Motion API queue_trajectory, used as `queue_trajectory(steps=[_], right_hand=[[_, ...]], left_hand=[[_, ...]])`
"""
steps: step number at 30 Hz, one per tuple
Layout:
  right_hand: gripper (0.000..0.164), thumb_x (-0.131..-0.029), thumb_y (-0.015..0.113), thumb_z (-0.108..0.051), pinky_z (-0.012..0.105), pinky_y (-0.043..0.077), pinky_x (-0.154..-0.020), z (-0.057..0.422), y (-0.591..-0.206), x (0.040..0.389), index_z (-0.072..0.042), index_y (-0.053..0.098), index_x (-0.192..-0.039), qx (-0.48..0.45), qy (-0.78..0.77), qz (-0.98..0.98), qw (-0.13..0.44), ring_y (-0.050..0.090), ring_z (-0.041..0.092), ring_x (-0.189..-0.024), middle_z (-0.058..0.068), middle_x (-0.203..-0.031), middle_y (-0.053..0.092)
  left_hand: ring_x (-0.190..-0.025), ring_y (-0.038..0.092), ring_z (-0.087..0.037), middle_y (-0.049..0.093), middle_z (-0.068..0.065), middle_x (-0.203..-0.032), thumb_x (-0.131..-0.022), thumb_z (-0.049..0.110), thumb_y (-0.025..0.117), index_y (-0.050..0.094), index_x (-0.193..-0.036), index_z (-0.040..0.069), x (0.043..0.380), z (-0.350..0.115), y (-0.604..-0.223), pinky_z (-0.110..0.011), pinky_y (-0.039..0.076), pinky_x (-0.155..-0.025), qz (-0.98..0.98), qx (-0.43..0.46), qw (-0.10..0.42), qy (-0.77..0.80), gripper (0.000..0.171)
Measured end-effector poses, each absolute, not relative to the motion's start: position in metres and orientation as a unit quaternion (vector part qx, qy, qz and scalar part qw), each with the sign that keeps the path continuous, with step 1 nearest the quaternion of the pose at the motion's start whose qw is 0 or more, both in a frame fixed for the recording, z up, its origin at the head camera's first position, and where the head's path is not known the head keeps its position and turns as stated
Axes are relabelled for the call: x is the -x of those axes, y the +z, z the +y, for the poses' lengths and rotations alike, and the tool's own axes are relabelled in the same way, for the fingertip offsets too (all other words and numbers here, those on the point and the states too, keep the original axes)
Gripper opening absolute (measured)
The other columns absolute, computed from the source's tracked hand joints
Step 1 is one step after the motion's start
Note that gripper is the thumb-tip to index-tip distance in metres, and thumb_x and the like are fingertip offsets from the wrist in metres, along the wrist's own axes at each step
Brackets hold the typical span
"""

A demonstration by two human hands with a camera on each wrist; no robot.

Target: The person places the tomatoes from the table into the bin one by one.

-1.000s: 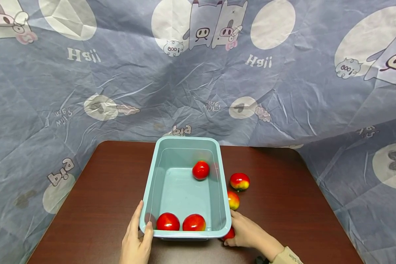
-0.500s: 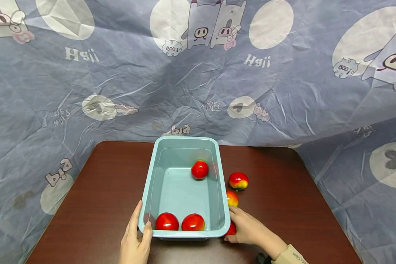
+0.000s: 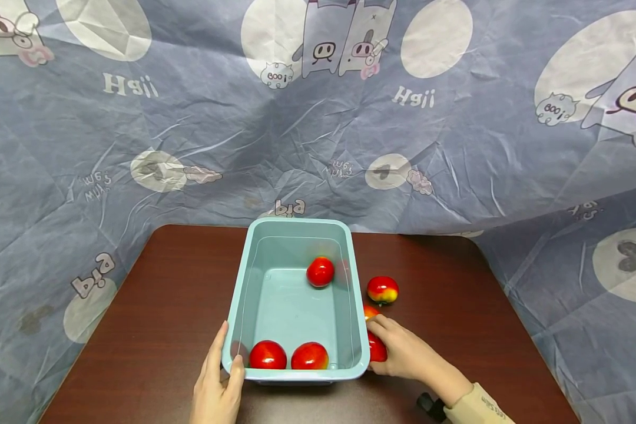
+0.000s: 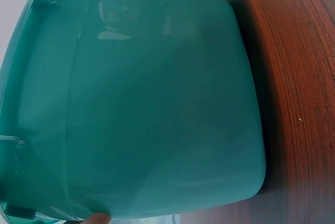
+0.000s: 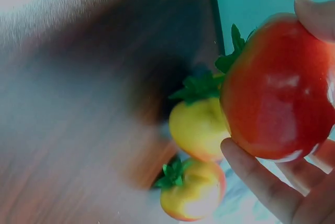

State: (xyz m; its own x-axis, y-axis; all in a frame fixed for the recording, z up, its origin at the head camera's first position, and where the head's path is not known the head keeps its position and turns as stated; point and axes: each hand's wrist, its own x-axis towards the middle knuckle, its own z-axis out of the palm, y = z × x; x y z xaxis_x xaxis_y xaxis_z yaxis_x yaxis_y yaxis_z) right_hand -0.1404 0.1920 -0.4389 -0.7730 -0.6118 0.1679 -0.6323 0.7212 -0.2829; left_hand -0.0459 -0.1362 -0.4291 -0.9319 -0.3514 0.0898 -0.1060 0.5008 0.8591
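In the head view my left hand (image 3: pixel 217 377) grips the near left corner of a light blue-green plastic bin (image 3: pixel 235 306), thumb at the rim and fingers along the outer side. Two red tomatoes (image 3: pixel 268 355) lie by its near wall, and another tomato (image 3: pixel 320 272) sits toward the back right. Just outside the bin's right wall, my right hand (image 3: pixel 403 350) holds a glossy red tomato (image 5: pixel 280 90) with green leaves, thumb and fingers around it. The bin's near wall (image 4: pixel 152 103) fills most of the left wrist view.
Two red-and-yellow tomatoes stand right of the bin: one (image 3: pixel 383 290) farther back, the other (image 3: pixel 371 311) partly hidden by the rim and my right hand. A dark brown table (image 3: pixel 456 294) bears everything. A grey-blue printed cloth (image 3: pixel 275 135) hangs behind it.
My right hand, with the red tomato, has moved up and slightly away along the bin's right side. More of that tomato shows now. The left hand and the bin stay in place.
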Motion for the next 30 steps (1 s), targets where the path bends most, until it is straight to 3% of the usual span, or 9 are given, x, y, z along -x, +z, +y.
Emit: queue_trajectory(steps=[20,30], right_hand=[[0.063,-0.066,0.087,-0.017,0.034,0.057,-0.074,0.195,-0.414,0.153,-0.011,0.062,-0.124,-0.281,0.160,-0.946,0.029,0.060,0.027,-0.105,0.009,-0.122,0.060],[0.065,-0.066,0.087,-0.017,0.042,0.059,-0.076,0.199,-0.399,0.161,-0.011,0.061,-0.125,-0.261,0.163,-0.951,0.043,0.061,0.032,-0.106,0.010,-0.123,0.059]], left_hand=[[-0.119,0.059,-0.039,0.049,-0.019,-0.145,-0.097,0.015,0.056,0.035,-0.153,0.025,0.045,-0.136,-0.427,-0.051,0.057,-0.083,-0.858,-0.124,0.128,-0.482,0.061],[-0.122,0.057,-0.038,0.049,-0.018,-0.146,-0.097,0.017,0.055,0.035,-0.153,0.025,0.045,-0.136,-0.428,-0.057,0.052,-0.090,-0.864,-0.123,0.133,-0.470,0.060]])
